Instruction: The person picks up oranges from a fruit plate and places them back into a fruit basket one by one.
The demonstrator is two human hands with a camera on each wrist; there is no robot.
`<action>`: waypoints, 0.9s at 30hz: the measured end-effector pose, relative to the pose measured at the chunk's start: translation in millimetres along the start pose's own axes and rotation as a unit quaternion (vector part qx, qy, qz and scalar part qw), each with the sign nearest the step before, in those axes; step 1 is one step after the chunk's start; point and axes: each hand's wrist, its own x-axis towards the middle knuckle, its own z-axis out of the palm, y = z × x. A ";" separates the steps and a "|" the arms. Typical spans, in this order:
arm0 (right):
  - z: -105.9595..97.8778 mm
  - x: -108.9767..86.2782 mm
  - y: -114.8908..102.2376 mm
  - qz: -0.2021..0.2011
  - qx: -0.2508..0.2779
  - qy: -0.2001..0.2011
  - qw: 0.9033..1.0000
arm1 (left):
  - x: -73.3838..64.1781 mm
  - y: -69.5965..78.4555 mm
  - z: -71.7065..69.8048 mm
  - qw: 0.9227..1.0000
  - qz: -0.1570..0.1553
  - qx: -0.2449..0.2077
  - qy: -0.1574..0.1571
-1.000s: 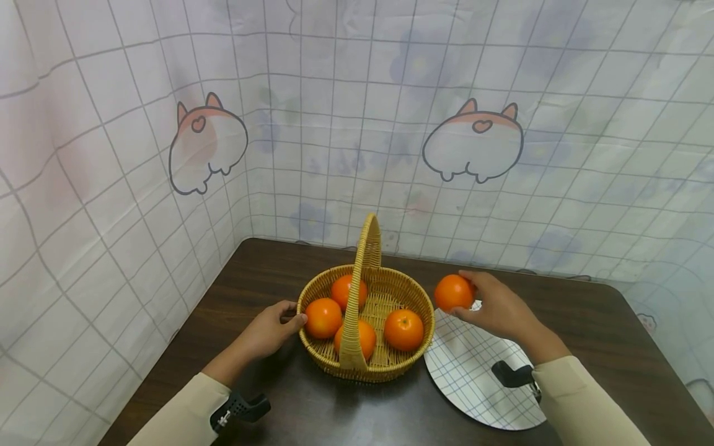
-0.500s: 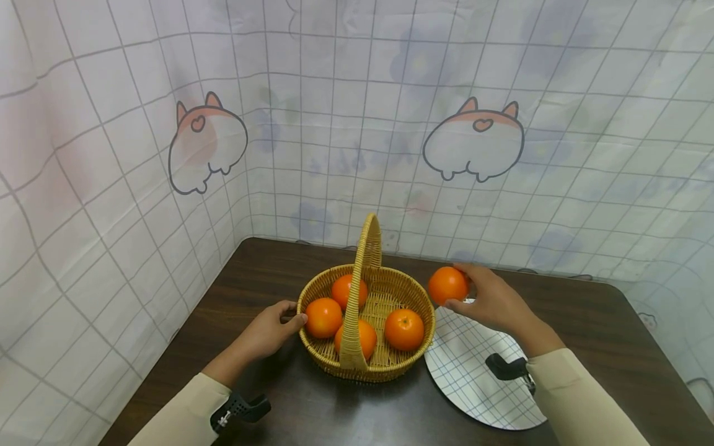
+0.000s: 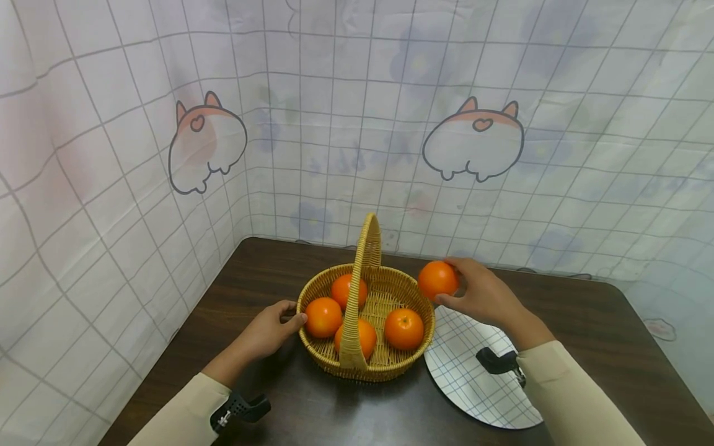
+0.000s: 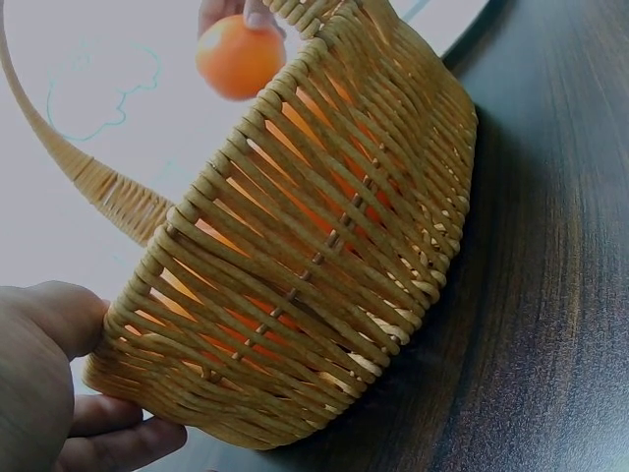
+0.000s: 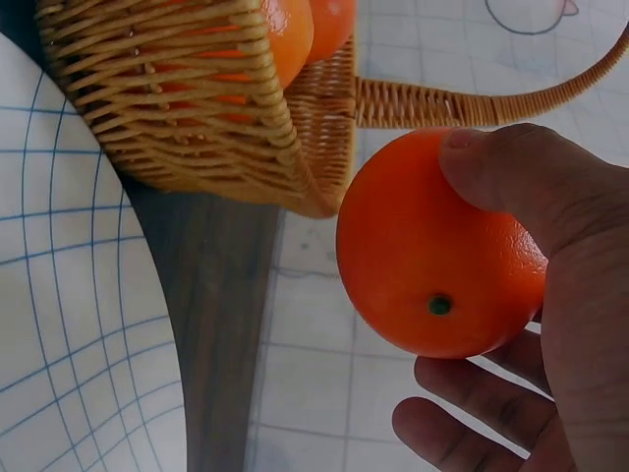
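My right hand [image 3: 484, 296] holds an orange [image 3: 437, 280] between thumb and fingers, above the right rim of a wicker basket [image 3: 372, 371]. The right wrist view shows that orange [image 5: 432, 256] with a small green stem spot, my thumb lying on one side. At the basket's left rim, my left hand [image 3: 269, 330] pinches the edge; in the left wrist view the thumb [image 4: 69, 315] lies at the rim and the other fingers lie against the outer wall. Several oranges lie inside the basket, among them one orange [image 3: 404, 329] on the right. The tall handle partly hides another.
A round white plate [image 3: 474, 378] with a blue grid pattern lies right of the basket, under my right forearm. All this stands on a dark wooden table [image 3: 312, 415]. A grid-patterned curtain [image 3: 334, 124] hangs behind and at the sides.
My right hand has carried the orange left and slightly up in the view, from over the plate to the basket's right rim. My left hand and the basket stay in place.
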 end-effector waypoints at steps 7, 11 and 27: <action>4.7 4.7 -8.7 -0.007 0.000 -0.003 1.000 | 0.0 -1.9 0.3 1.000 0.005 -0.001 0.000; 8.1 6.4 -12.7 -0.009 -0.003 -0.006 1.000 | 0.3 -2.7 0.3 1.000 0.002 0.001 0.000; 18.7 15.3 -25.7 -0.018 -0.005 -0.010 1.000 | 1.6 -1.1 1.3 1.000 0.000 -0.001 0.003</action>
